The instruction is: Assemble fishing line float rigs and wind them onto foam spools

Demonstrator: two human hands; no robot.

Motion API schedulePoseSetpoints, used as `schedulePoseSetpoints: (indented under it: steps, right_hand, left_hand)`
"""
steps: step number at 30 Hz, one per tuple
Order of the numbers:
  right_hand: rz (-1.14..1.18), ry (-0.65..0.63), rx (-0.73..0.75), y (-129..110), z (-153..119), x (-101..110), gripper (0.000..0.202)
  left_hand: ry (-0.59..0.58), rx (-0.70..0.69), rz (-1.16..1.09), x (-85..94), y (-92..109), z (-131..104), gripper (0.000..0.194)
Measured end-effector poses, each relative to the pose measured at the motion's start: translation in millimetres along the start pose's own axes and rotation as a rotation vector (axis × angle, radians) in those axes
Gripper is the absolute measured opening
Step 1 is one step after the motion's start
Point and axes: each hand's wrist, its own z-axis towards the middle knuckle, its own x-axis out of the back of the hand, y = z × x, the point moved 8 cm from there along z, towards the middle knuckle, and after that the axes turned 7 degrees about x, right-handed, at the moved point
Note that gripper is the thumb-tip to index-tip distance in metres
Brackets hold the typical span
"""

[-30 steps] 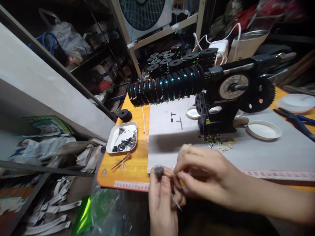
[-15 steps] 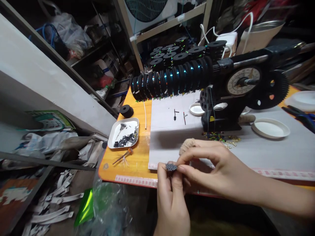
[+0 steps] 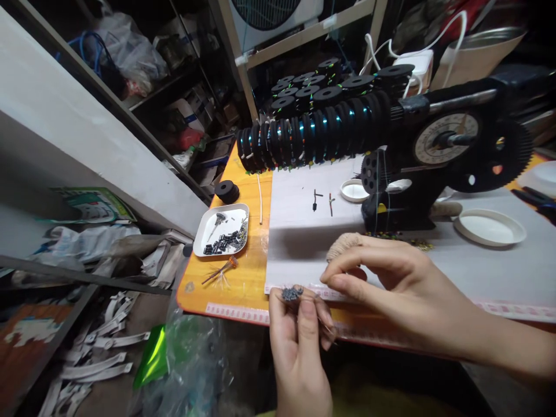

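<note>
Between the thumb and fingers of my left hand [image 3: 302,347] sits a small cluster of dark grey bead-like pieces [image 3: 292,293]; its lower part is hidden by the fingers. My right hand [image 3: 386,284] hovers just right of it, apart from the cluster. Its thumb and index finger are pinched together, and anything between them is too fine to make out. A beige knitted wrap [image 3: 343,246] covers one of its other fingers. Behind the hands lie two small dark stick-like parts [image 3: 315,200] on the white board [image 3: 291,223].
A black geared winding machine [image 3: 447,139] carries a row of black discs [image 3: 313,136] over the board. At left are a white tray [image 3: 197,246] of small black parts, an orange-tipped wire bundle [image 3: 221,270] and a black spool [image 3: 226,191]. A shallow white dish [image 3: 490,229] stands right.
My right hand has pulled away from the grey cluster, up and to the right. My left hand has shifted slightly left with the cluster still in it. The view has moved a little.
</note>
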Motion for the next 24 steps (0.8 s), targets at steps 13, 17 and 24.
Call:
schedulePoseSetpoints:
  steps: [13, 17, 24]
  right_hand:
    - [-0.233, -0.029, 0.267, -13.3, -7.9, -1.8, 0.009]
    - [-0.475, -0.059, 0.519, -24.3, -18.9, -8.4, 0.022]
    - [-0.472, -0.097, 0.542, -22.6, -21.0, -10.9, 0.024]
  left_hand:
    - [0.046, -0.078, 0.060, 3.7, 7.5, -1.9, 0.034]
    - [0.077, -0.221, 0.235, 6.1, 15.6, -7.3, 0.027]
    - [0.036, -0.308, 0.316, 4.3, 18.4, -11.5, 0.023]
